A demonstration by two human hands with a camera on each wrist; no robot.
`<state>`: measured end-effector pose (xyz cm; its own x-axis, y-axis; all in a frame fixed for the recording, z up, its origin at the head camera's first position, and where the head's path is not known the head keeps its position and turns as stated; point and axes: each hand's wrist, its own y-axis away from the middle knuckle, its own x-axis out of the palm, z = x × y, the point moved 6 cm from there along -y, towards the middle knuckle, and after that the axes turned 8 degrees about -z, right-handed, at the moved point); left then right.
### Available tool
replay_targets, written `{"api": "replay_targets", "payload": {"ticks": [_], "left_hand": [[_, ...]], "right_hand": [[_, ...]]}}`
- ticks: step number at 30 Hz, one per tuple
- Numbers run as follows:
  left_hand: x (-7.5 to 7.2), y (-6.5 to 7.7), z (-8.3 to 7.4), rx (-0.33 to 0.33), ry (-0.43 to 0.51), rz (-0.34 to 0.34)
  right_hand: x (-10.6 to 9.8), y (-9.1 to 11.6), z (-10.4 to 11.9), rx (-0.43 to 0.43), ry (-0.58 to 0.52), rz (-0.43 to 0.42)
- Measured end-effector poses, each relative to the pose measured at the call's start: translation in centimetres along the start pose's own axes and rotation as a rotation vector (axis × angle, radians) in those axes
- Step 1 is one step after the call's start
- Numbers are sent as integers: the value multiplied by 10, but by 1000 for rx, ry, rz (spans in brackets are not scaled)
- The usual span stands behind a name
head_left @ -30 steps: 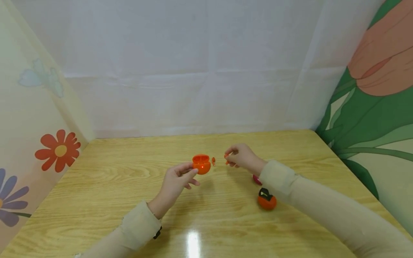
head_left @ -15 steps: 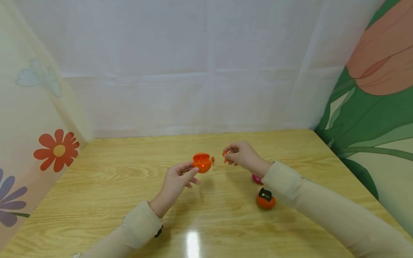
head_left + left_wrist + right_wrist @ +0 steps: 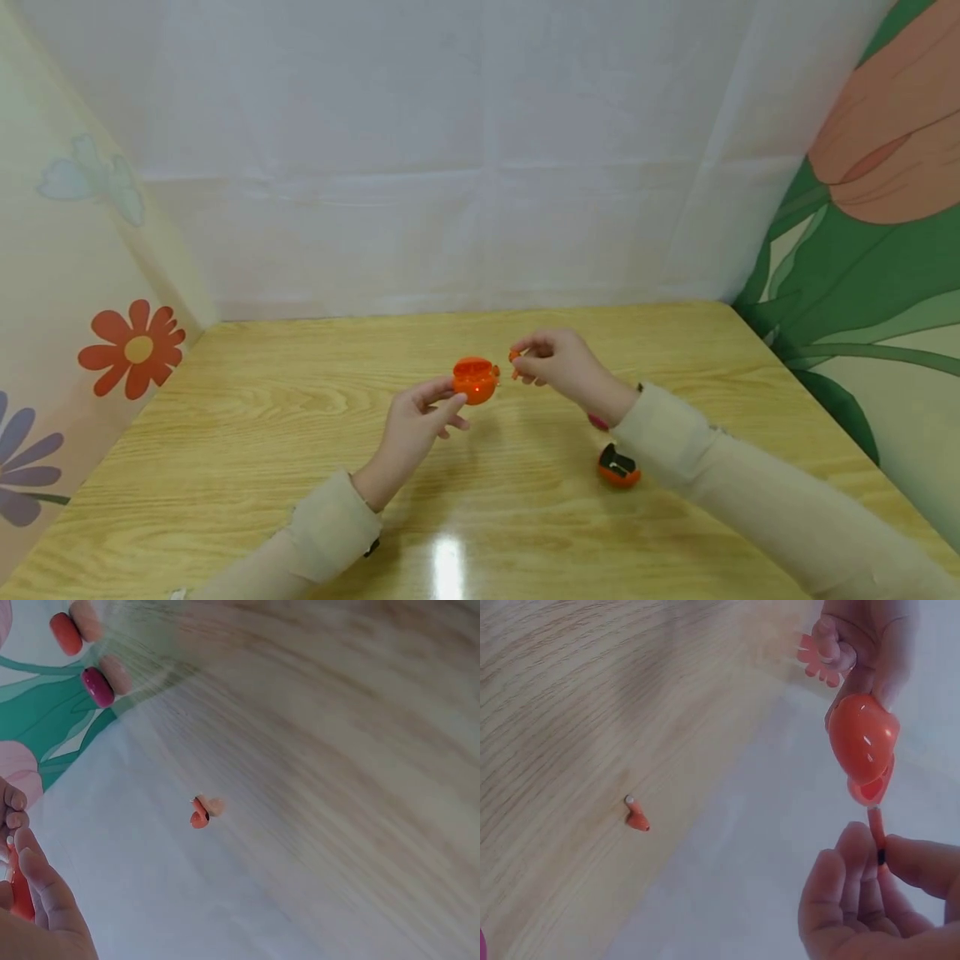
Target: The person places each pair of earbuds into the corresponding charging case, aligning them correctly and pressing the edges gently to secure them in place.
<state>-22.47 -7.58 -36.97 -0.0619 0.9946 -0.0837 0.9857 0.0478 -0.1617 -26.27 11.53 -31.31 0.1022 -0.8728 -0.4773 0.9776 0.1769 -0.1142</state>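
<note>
In the head view my left hand (image 3: 420, 417) grips a glossy orange-red earbud case (image 3: 477, 388) between thumb and fingers, lid raised, above the table. My right hand (image 3: 555, 362) pinches an orange earbud (image 3: 514, 363) just right of the case. From the right wrist view, the pinched earbud (image 3: 876, 825) points its stem end at the case's mouth, very near the lid (image 3: 870, 787). A second orange earbud (image 3: 636, 814) lies on the table; in the head view the case partly hides it.
On the wooden table (image 3: 300, 358), another orange case with a black part (image 3: 619, 468) sits below the right forearm. A magenta rounded object (image 3: 97, 686) lies near it, partly covered by the right sleeve in the head view. A white cloth wall (image 3: 450, 167) stands behind.
My right hand, with its earbud, has moved left toward the case. The case has shifted slightly right and tilted, and now overlaps the earbud on the table in the head view.
</note>
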Motion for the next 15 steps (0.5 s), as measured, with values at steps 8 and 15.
{"api": "replay_targets", "payload": {"ticks": [8,15], "left_hand": [[2,2,-1,21,-17,1],[3,4,-4,40,-6,5]], "right_hand": [[3,6,7,-13,-27,0],[6,8,17,-114,-18,-12]]}}
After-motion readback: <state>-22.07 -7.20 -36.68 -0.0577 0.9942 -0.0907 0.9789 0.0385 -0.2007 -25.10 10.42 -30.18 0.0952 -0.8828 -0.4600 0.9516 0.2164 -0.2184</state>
